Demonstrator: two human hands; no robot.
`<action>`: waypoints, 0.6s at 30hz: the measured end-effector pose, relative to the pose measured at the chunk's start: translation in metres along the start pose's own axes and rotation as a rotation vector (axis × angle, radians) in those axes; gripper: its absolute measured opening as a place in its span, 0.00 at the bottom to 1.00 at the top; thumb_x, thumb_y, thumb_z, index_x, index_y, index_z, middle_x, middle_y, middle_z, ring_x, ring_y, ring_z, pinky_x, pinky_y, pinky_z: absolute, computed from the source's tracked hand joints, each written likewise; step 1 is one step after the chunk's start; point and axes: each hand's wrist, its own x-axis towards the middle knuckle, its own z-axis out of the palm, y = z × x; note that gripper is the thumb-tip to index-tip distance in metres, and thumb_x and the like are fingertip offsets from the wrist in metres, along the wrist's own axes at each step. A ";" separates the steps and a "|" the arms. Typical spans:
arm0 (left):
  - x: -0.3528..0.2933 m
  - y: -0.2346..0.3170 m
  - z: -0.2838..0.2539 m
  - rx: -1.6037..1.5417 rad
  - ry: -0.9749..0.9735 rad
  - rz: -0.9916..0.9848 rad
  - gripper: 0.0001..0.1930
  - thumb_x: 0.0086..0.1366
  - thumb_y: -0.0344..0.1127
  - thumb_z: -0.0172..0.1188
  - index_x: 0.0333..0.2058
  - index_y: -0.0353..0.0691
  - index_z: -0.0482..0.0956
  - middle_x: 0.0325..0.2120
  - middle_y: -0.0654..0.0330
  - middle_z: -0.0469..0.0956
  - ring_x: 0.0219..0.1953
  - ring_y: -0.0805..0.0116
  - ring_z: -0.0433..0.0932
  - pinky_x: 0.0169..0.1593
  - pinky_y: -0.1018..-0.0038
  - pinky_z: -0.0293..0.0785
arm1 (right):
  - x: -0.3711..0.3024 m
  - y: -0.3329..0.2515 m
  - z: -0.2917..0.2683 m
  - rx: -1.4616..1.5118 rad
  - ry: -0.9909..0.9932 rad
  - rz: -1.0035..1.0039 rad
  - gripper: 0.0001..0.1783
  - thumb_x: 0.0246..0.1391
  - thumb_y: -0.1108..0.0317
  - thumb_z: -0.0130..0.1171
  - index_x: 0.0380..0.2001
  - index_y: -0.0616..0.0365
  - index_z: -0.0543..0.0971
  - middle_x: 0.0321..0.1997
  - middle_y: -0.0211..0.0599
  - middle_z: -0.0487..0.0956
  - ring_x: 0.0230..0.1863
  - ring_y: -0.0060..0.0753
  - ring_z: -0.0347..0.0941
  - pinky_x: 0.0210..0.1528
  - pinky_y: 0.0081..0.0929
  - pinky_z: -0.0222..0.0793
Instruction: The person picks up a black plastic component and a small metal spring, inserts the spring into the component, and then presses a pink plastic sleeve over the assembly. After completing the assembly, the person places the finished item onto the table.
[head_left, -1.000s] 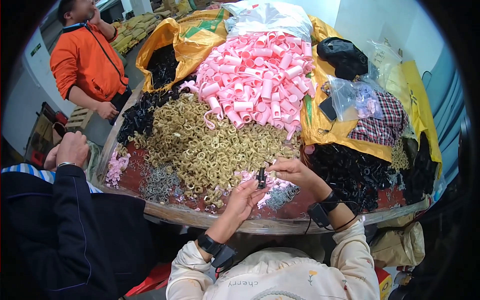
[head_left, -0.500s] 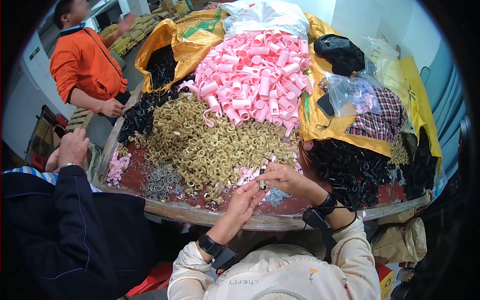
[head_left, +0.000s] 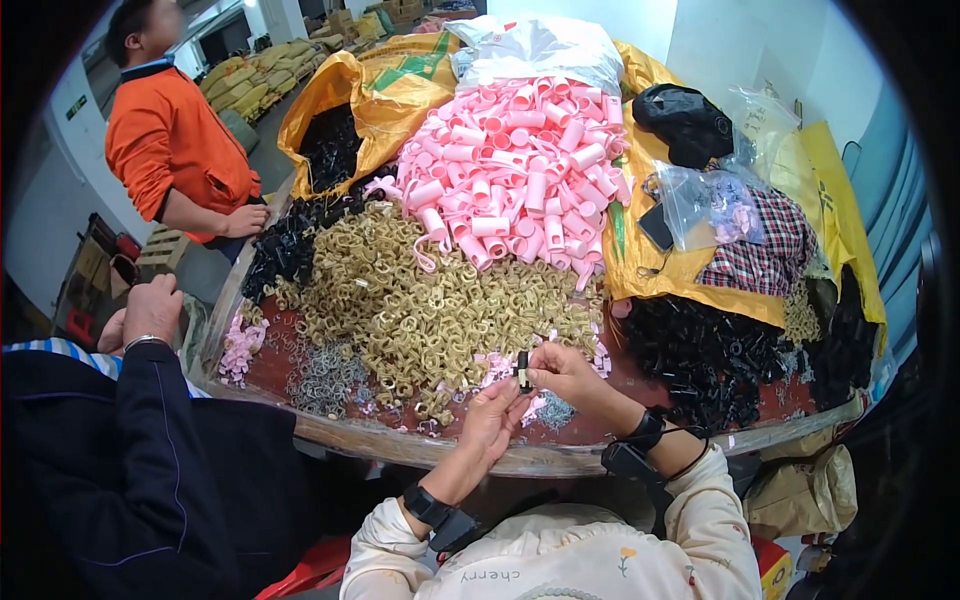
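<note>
A small black part with a pale gold piece on it [head_left: 523, 372] stands upright between my hands, close above the table's near edge. My left hand [head_left: 490, 418] pinches its lower end with thumb and fingertips. From the right side, my right hand [head_left: 566, 376] has thumb and index finger closed on the same part. Just beyond the hands lie small light pink pieces [head_left: 492, 368] and the heap of gold-coloured ring-like parts [head_left: 400, 290]. Under my hands is a small pile of grey metal bits [head_left: 552, 412], partly covered.
Pink cylindrical parts [head_left: 520, 170] are heaped at the back. Black parts [head_left: 690, 345] lie right, beside a yellow sack [head_left: 650, 270] and checked cloth [head_left: 770, 235]. A co-worker in dark clothing [head_left: 140, 470] sits left; a person in orange [head_left: 185, 140] stands beyond.
My right fingers have shifted lower and right on the black part, showing more of it. The person in orange has lowered a raised hand to the table's edge.
</note>
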 end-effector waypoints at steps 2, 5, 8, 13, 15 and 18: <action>0.001 0.001 0.001 0.008 0.006 0.005 0.09 0.57 0.31 0.52 0.35 0.33 0.70 0.30 0.55 0.74 0.35 0.62 0.75 0.37 0.78 0.75 | 0.000 -0.002 0.000 0.032 -0.015 0.031 0.06 0.47 0.72 0.53 0.25 0.60 0.67 0.20 0.22 0.66 0.21 0.12 0.60 0.22 0.11 0.56; -0.002 0.008 0.002 -0.052 -0.087 -0.075 0.09 0.57 0.32 0.52 0.35 0.33 0.70 0.30 0.54 0.74 0.35 0.62 0.76 0.38 0.77 0.75 | 0.003 -0.001 -0.005 -0.031 -0.010 0.022 0.06 0.47 0.72 0.54 0.25 0.60 0.67 0.20 0.22 0.66 0.21 0.12 0.59 0.21 0.11 0.56; 0.005 0.013 0.003 -0.021 -0.125 -0.122 0.09 0.57 0.32 0.52 0.34 0.33 0.70 0.30 0.54 0.74 0.35 0.62 0.76 0.39 0.76 0.75 | 0.004 0.004 -0.010 -0.092 0.001 0.020 0.06 0.46 0.72 0.54 0.25 0.60 0.68 0.20 0.23 0.66 0.21 0.12 0.59 0.21 0.12 0.55; 0.005 0.008 -0.003 0.018 -0.130 -0.170 0.07 0.57 0.30 0.51 0.33 0.33 0.70 0.29 0.54 0.75 0.35 0.62 0.76 0.37 0.76 0.75 | -0.002 0.011 -0.008 -0.147 0.005 -0.016 0.06 0.45 0.73 0.55 0.23 0.60 0.68 0.19 0.22 0.65 0.21 0.11 0.58 0.21 0.12 0.55; 0.008 0.011 -0.002 0.051 -0.120 -0.145 0.07 0.56 0.30 0.51 0.33 0.33 0.70 0.28 0.54 0.75 0.34 0.63 0.76 0.37 0.77 0.76 | -0.003 0.011 -0.012 -0.143 0.001 -0.030 0.06 0.45 0.73 0.55 0.23 0.59 0.69 0.19 0.22 0.64 0.21 0.11 0.57 0.21 0.12 0.55; 0.013 0.019 -0.004 0.116 -0.091 -0.093 0.07 0.55 0.30 0.52 0.32 0.33 0.70 0.27 0.54 0.75 0.33 0.63 0.76 0.35 0.77 0.76 | -0.004 0.007 -0.027 -0.337 0.059 -0.096 0.04 0.43 0.73 0.55 0.21 0.58 0.70 0.19 0.25 0.65 0.21 0.17 0.62 0.22 0.17 0.58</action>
